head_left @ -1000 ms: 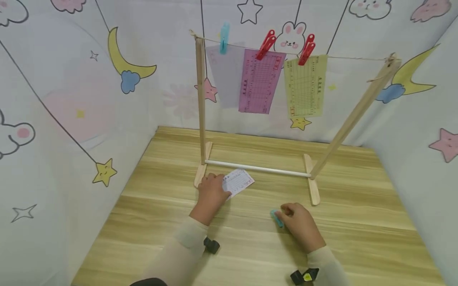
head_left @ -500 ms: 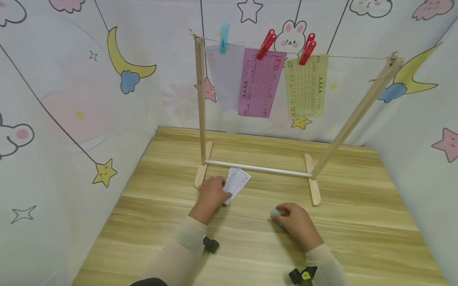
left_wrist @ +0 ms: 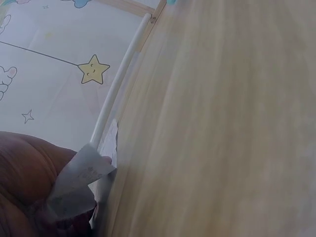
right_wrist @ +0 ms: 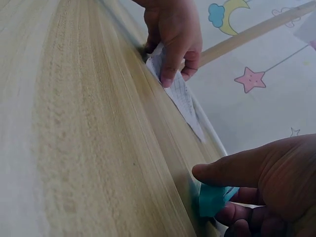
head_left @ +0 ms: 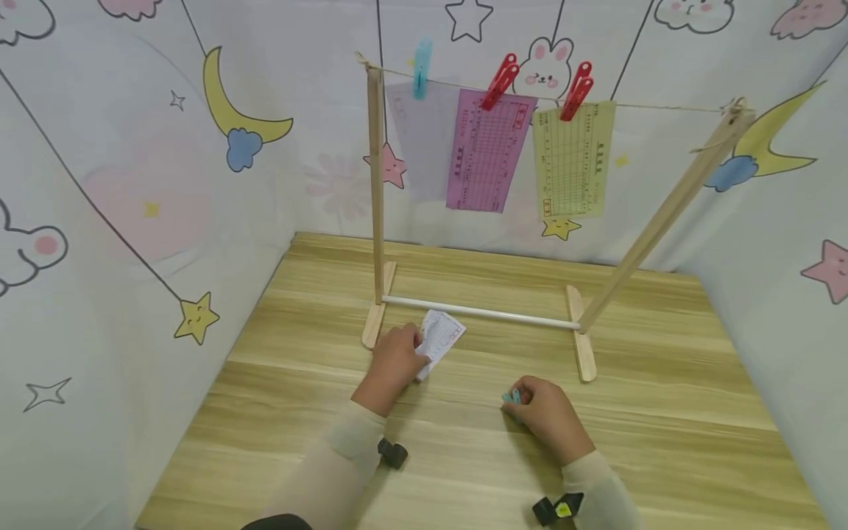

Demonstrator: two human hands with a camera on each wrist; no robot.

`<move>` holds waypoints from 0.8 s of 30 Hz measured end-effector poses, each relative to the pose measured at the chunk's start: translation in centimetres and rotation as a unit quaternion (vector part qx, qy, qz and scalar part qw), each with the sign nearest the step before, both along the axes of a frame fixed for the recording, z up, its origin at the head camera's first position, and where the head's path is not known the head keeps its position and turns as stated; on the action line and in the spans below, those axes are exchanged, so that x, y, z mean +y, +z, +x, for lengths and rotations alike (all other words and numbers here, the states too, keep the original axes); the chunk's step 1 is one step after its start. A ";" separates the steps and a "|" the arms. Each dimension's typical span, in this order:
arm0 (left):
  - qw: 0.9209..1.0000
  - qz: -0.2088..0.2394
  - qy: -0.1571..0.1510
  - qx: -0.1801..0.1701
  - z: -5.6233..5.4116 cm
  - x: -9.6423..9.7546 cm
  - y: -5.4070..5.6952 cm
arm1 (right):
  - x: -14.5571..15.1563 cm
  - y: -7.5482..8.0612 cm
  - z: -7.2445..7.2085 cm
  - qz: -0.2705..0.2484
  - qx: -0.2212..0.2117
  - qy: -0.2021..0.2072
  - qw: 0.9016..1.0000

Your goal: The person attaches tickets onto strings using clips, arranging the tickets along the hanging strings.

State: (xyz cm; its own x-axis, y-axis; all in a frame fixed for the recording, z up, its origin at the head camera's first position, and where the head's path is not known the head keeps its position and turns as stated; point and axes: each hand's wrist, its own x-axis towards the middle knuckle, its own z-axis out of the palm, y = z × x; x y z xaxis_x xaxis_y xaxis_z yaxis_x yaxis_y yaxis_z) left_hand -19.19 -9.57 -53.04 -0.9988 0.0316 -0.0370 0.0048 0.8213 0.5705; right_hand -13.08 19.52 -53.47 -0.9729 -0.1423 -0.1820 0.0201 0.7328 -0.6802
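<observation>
In the head view my left hand [head_left: 395,361] pinches the near edge of a white printed paper slip [head_left: 442,335] between thumb and fingers. The slip lies at a slant on the wooden table, and its pinched edge curls up in the left wrist view. To the right, low over the table, my right hand [head_left: 546,411] holds a teal clothespin [head_left: 513,397]. Seen from the right wrist, the thumb [right_wrist: 227,170] lies over the clothespin and the fingers curl beneath it. Part of the clothespin is hidden by the hand.
Behind the hands stands a wooden rack with a left post [head_left: 376,184], a right post [head_left: 662,221] and a white rod [head_left: 483,312] low between them. From its string hang a pale slip [head_left: 427,140], a purple slip [head_left: 489,154] and a yellow slip [head_left: 575,162], held by clothespins.
The left hand has drawn the white slip slightly toward itself and turned it, and its near edge has bunched up. The right fingers have taken up the teal clothespin and turned it.
</observation>
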 end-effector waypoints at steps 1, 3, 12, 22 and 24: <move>1.000 0.006 -0.001 0.000 0.0 0.0 0.0 | 0.0 0.0 0.0 -0.001 0.000 -0.002 1.000; 1.000 0.017 -0.001 -0.004 0.0 0.1 0.0 | 0.0 0.0 0.1 -0.002 0.002 -0.005 1.000; 0.999 0.034 0.004 -0.043 0.0 0.1 0.0 | 0.2 -0.1 0.3 -0.004 0.022 -0.033 0.999; 0.999 0.020 -0.009 -0.036 0.1 -0.1 0.1 | 0.2 -0.6 0.2 -0.053 0.057 -0.050 0.996; 0.999 0.013 -0.013 -0.028 0.1 0.0 0.0 | 0.1 -0.8 0.1 -0.073 0.061 -0.053 0.994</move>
State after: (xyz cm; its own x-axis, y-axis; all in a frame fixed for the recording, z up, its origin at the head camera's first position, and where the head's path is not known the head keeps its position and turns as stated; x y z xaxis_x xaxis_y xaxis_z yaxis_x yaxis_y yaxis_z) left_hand -19.05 -9.60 -53.04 -0.9941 0.0589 -0.0908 -0.0063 0.8058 0.5921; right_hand -12.94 19.65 -54.31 -0.9974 -0.0534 -0.0474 0.0038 0.6240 -0.7814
